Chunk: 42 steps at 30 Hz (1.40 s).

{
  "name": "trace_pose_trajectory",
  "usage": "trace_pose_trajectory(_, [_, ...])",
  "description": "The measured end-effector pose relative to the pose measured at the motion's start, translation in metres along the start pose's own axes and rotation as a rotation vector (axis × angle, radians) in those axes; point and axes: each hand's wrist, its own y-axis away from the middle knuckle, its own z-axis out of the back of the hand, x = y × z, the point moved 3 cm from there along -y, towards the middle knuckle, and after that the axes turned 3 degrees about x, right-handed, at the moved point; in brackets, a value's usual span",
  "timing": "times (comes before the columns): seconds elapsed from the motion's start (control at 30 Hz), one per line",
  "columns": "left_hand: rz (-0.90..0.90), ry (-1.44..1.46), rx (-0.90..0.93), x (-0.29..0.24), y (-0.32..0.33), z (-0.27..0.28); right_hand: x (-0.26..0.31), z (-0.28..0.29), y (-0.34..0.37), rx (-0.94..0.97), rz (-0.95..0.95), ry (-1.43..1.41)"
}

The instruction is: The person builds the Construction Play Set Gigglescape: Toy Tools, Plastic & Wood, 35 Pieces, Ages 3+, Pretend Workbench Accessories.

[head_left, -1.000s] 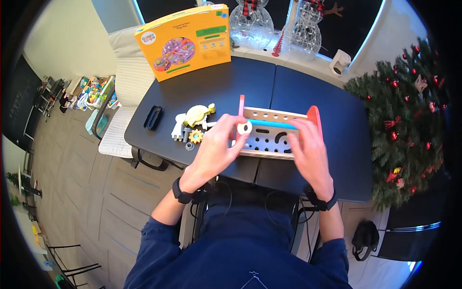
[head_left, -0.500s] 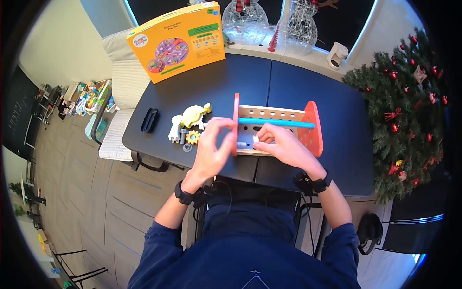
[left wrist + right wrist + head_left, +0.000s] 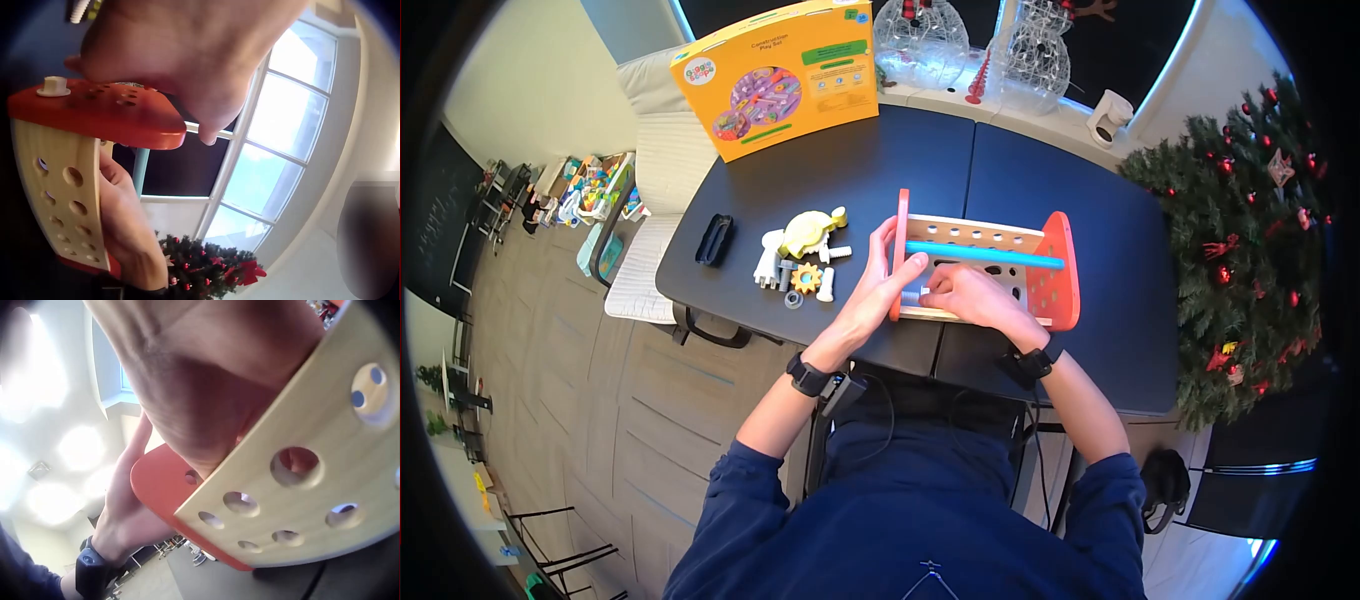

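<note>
Toy box interior: the round blue bar (image 3: 985, 255) spans it lengthwise; open space lies between the red perforated end panels (image 3: 1061, 270).

The toolbox's end panels (image 3: 1061, 270) are red, joined by pale wood-grained side boards (image 3: 262, 506) (dotted with round holes), and its rod (image 3: 985, 254) is bright blue. The counter (image 3: 840, 170) is dark navy. Of the small pieces, one gear (image 3: 807, 278) is orange-yellow, the rounded piece (image 3: 808, 232) pale yellow, the nut (image 3: 793, 299) grey. The carton (image 3: 780, 80) is yellow-orange with a purple picture and green strips.
</note>
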Motion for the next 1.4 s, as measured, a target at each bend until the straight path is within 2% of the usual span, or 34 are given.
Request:
trace_pose_trajectory(0.17, [-0.087,0.069,-0.007,0.004,0.011,-0.009,-0.006,-0.004,-0.002,-0.021,0.015,-0.057])
trace_pose_trajectory(0.27, [-0.153,0.047,-0.015,0.007,0.017,-0.011,0.003,-0.005,0.003,-0.039,-0.036,0.072])
trace_pose_trajectory(0.3, [-0.169,0.044,-0.019,0.008,0.019,-0.013,-0.004,-0.01,-0.001,-0.074,0.005,0.08])
trace_pose_trajectory(0.5, [-0.187,0.052,-0.039,0.014,0.029,-0.016,-0.007,-0.018,-0.001,-0.019,0.063,-0.072])
trace_pose_trajectory(0.67, [-0.222,0.045,-0.044,0.014,0.03,-0.017,-0.011,-0.018,-0.002,0.046,0.114,-0.055])
trace_pose_trajectory(0.9, [-0.217,0.044,-0.048,0.015,0.031,-0.016,-0.011,-0.019,-0.004,-0.009,0.086,-0.078])
trace_pose_trajectory(1.17, [-0.145,-0.007,-0.051,0.005,0.032,-0.014,-0.017,-0.021,-0.01,0.021,0.1,-0.103])
trace_pose_trajectory(1.4, [-0.153,0.017,-0.067,0.006,0.039,-0.018,-0.015,-0.023,-0.008,0.05,0.079,-0.067])
